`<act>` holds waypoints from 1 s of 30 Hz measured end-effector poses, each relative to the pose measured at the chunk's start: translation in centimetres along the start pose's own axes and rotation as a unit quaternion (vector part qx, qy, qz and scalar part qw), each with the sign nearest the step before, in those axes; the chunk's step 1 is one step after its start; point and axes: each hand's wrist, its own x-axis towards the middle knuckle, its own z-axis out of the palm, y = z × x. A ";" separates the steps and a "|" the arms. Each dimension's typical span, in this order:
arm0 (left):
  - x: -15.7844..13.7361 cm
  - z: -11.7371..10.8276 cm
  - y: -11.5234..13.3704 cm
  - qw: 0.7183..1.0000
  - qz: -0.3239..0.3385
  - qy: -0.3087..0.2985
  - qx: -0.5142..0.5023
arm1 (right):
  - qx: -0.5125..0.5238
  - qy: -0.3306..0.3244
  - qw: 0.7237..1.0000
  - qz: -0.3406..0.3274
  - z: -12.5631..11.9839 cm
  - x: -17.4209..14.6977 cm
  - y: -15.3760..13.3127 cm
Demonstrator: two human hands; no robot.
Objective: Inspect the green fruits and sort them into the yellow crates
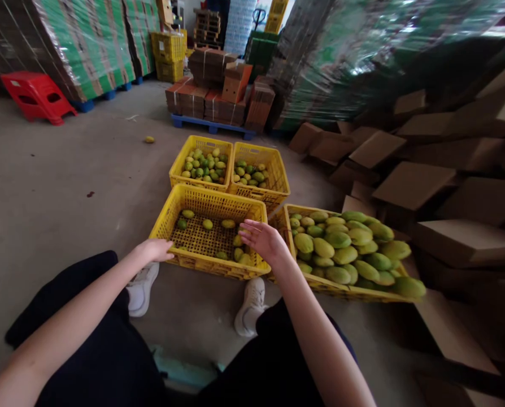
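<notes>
A yellow plastic crate [210, 195] stands before my feet, with several green-yellow mangoes [207, 224] scattered on its slatted bottom. My left hand [154, 250] is at its near left corner, fingers stretched out against the rim; whether they press on it I cannot tell. Over the right side of the same crate is my right hand [261, 238], fingers extended, with no fruit visible in it. A few mangoes lie just below that hand, partly hidden by it. To the right, another yellow crate [290, 234] is heaped with larger-looking mangoes [345, 254].
Two more yellow crates [178, 168] holding mangoes adjoin the far side. Flattened cartons [413, 183] pile up at the right. Behind are a blue pallet [212, 126] of cardboard and wrapped green stacks [95, 45]. A red stool [38, 96] and a loose mango [149, 139] are on the floor.
</notes>
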 end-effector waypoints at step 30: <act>33.9 1.5 -3.4 0.990 -0.120 0.078 0.006 | -0.821 -0.052 0.525 -0.220 -9.5 -5.3 10.6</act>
